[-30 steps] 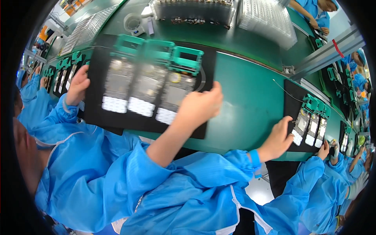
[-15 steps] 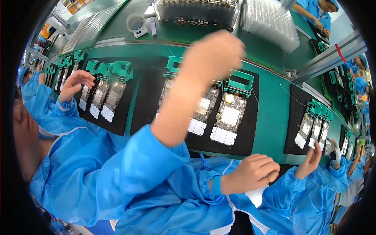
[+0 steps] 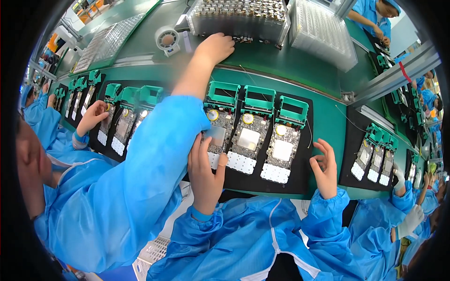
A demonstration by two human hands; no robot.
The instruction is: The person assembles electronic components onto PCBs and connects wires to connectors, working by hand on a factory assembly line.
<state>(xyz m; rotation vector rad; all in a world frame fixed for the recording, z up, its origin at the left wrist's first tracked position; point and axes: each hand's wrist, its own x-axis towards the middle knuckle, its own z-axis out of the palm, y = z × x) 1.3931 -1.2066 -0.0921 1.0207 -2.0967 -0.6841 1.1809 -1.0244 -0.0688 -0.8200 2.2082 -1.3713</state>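
Three circuit boards lie side by side on a black mat (image 3: 300, 180): a left board (image 3: 224, 122), a middle board (image 3: 257, 136) and a right board (image 3: 283, 149). Each has a green plastic frame at its far end, a round yellow-rimmed part, a square metallic plate and a white dotted near end. My left hand (image 3: 206, 178) is at the near end of the left board, fingers extended and apart, seemingly touching its edge. Beyond the mat's right edge, my right hand (image 3: 326, 168) is raised with fingers loosely curved, open and holding nothing.
A co-worker's arm (image 3: 192, 77) crosses from the left, its hand by a clear tray stack (image 3: 236, 23) of small parts; the other hand touches boards on a left mat (image 3: 152, 98). A small white fan (image 3: 167, 40), more clear trays (image 3: 323, 35) and a metal post (image 3: 398, 70) stand around.
My left hand has moved left and away from me to the left board. My right hand has also come left, beside the mat. The co-worker's reaching hand has shifted left, uncovering the boards.
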